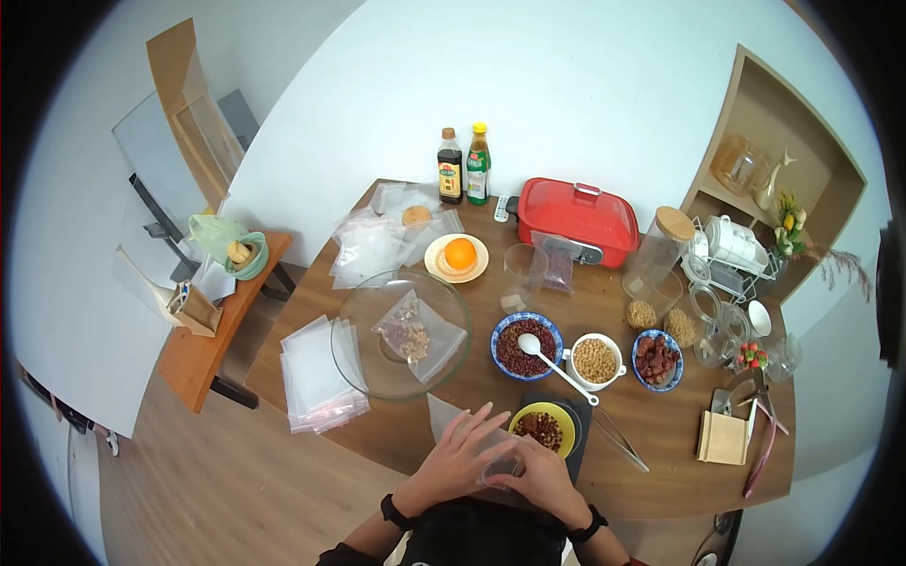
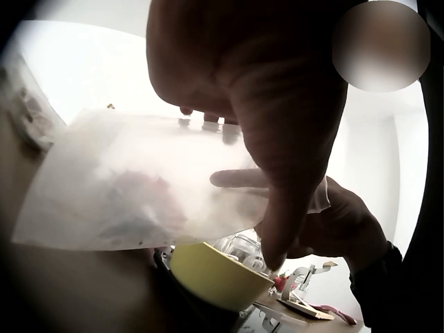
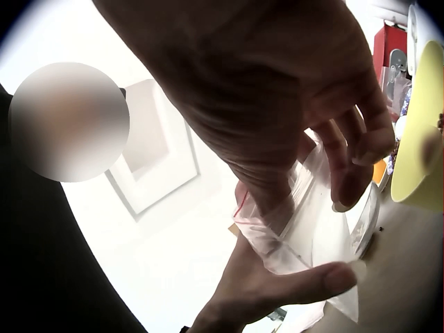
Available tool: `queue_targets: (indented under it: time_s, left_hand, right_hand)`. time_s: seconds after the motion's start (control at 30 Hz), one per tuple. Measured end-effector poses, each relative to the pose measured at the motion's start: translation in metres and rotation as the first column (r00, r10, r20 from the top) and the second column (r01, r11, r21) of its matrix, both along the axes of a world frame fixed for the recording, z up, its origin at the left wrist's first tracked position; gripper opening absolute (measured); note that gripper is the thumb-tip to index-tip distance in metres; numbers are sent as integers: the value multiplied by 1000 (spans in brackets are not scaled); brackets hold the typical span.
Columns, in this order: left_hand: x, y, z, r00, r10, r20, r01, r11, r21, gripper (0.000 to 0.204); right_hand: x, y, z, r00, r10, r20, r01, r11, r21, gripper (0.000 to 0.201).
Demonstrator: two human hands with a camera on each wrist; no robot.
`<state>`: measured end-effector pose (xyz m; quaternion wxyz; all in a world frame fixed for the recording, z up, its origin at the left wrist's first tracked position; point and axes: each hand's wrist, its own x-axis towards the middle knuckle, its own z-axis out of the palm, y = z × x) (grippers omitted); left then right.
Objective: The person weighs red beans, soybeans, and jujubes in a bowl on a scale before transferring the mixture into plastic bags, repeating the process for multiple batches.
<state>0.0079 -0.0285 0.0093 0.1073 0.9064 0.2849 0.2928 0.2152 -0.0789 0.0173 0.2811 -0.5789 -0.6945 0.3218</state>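
Note:
A clear zip bag (image 3: pixel 305 236) with a pink seal line is between both hands at the table's front edge. My left hand (image 1: pixel 458 460) has its fingers spread along the bag, thumb on the near side, holding it. My right hand (image 1: pixel 545 483) grips the bag at its mouth, with the thumb tucked inside the plastic. In the left wrist view the bag (image 2: pixel 132 187) hangs flat, its lower part beside the yellow bowl (image 2: pixel 215 277). That bowl holds mixed beans and reddish dried pieces and stands on a dark flat device (image 1: pixel 582 424), right by my right hand.
A glass bowl (image 1: pixel 461 363) with a filled bag (image 1: pixel 439 330) stands at left, beside stacked bags (image 1: pixel 316 377). Past the yellow bowl are a red-bean bowl (image 1: pixel 510 354) with a white spoon (image 1: pixel 557 363), a white pot (image 1: pixel 615 363), a date bowl (image 1: pixel 658 363) and tongs (image 1: pixel 618 439).

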Motion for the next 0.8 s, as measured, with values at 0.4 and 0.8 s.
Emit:
queue_targets:
  time_s: [0.4, 0.8]
  left_hand:
    - [-6, 6, -9, 995, 42, 94, -29, 990, -135, 78]
    - [-16, 15, -15, 976, 218, 0, -211, 945, -249, 95]
  right_hand:
    - [19, 0, 14, 991, -56, -125, 79, 979, 186, 32]
    - [78, -8, -54, 851, -524, 35, 525, 847, -78, 41]
